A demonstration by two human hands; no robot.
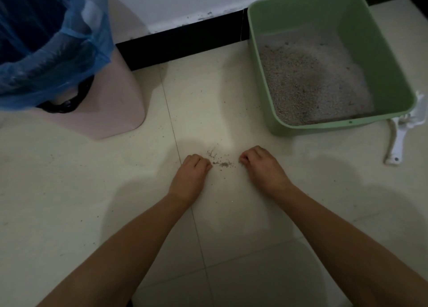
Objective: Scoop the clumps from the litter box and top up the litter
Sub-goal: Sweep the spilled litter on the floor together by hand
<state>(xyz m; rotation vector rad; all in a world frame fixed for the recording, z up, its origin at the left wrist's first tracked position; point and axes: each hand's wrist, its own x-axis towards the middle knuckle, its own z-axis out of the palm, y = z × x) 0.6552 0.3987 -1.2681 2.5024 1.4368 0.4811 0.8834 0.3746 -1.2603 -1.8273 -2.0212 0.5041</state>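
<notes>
Rake the spilled litter grains (220,162) together between your curled left hand (193,167) and right hand (257,161), whether pinching any I cannot tell, then carry them to the lined waste bin (111,103) at 10 o'clock.

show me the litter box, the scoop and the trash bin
litter box (324,128): head view, on its green front wall.
scoop (398,142): head view, on its white handle.
trash bin (120,93): head view, on its pink side wall.
</notes>
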